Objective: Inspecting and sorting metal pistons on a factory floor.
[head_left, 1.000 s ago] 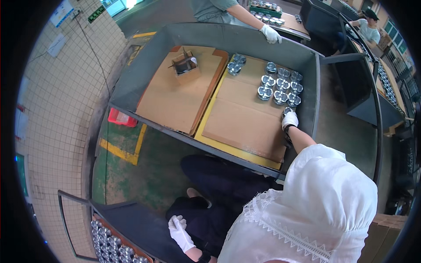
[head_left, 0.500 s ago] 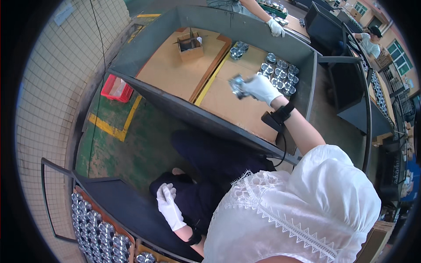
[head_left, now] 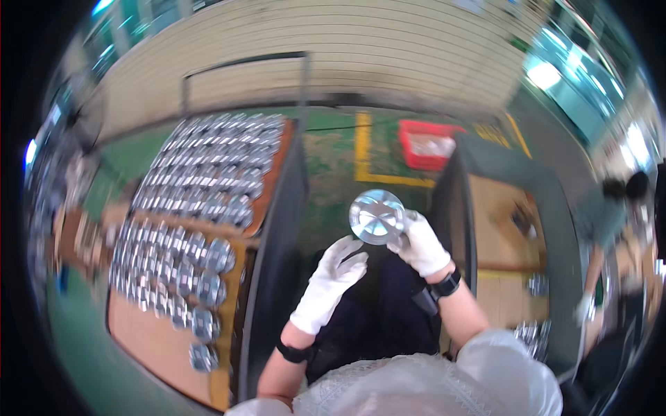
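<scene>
The gloved right hand (head_left: 422,246), held out before the torso, grips a metal piston (head_left: 377,216) at its right edge, while the gloved left hand (head_left: 331,281), fingers parted and loosely curled, hovers just beside the piston's lower-left rim.

Left hand in a plain white glove (head_left: 334,279): black wristband (head_left: 294,352) below. Right hand in a plain white glove (head_left: 421,246): black wristband (head_left: 445,283) likewise. Round shiny metal piece (head_left: 377,218), in the right hand: silver, with pale blue-white reflections fanning from the middle. Thin fabric blouse (head_left: 409,385), below both hands: white, zigzag trim in white. Rows of shiny metal pieces (head_left: 208,166), left of the left hand: silver, with dark gaps. Rectangular plastic crate (head_left: 424,161), beyond the right hand: bright red. Painted floor (head_left: 329,163), beyond both hands: worn green, with yellow line marking (head_left: 363,149). Wall (head_left: 388,62), farther beyond: cream, with darker horizontal lines.
</scene>
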`<action>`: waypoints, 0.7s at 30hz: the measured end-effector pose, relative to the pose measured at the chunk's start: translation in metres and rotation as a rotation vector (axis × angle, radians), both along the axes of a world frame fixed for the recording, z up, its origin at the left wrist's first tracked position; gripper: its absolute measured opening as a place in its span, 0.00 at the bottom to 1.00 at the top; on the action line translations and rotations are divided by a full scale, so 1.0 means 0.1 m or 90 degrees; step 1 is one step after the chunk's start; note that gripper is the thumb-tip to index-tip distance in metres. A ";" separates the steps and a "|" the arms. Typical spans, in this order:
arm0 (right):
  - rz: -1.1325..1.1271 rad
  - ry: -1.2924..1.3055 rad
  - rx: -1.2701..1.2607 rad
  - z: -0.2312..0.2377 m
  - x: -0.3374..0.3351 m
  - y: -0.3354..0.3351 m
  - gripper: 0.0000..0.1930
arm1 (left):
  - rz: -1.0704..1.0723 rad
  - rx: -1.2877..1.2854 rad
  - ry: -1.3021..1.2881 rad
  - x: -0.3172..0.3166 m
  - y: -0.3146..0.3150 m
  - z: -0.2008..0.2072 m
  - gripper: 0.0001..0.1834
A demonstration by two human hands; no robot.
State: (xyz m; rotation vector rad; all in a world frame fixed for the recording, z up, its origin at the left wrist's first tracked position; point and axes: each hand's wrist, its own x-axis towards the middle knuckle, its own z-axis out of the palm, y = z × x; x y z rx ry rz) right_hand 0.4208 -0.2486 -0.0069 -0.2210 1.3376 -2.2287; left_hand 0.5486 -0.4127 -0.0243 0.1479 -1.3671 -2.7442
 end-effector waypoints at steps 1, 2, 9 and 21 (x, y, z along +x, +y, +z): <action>0.046 -0.033 -0.033 -0.12 -0.01 -0.06 0.07 | 0.025 -0.058 0.003 -0.01 0.02 0.02 0.31; 0.076 -0.074 -0.067 -0.23 0.00 -0.11 0.06 | 0.033 -0.120 -0.004 -0.01 0.02 0.03 0.31; 0.110 -0.132 -0.021 -0.55 0.05 -0.24 0.04 | 0.040 0.153 -0.142 -0.03 0.04 -0.22 0.19; 0.065 -0.097 -0.264 -0.79 0.27 0.12 0.22 | 0.071 0.019 -0.127 -0.26 0.26 -0.25 0.21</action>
